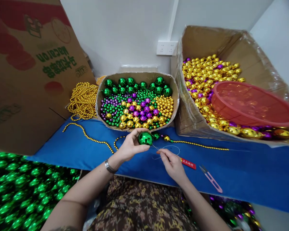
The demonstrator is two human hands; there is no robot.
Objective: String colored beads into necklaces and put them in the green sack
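My left hand (132, 144) is closed around a large shiny green ball (145, 138), at the near side of the bead box. Thin clear thread (155, 147) runs from this ball to my right hand (170, 162), whose thumb and forefinger pinch it; a loop of it lies on the blue cloth. Beyond the ball, a strand of green, purple and gold beads (167, 138) continues to the right into a string of small gold beads (199, 144). Another small gold bead string (91, 138) curves out to the left of my left hand.
A low cardboard box (137, 130) holds green, purple and gold beads. At right, a big carton (185, 118) contains gold and purple beads and a red basin (252, 106). Pink thread snips (211, 179) and a red label (188, 163) lie on the blue cloth (243, 173). Gold strands (83, 99) are heaped left.
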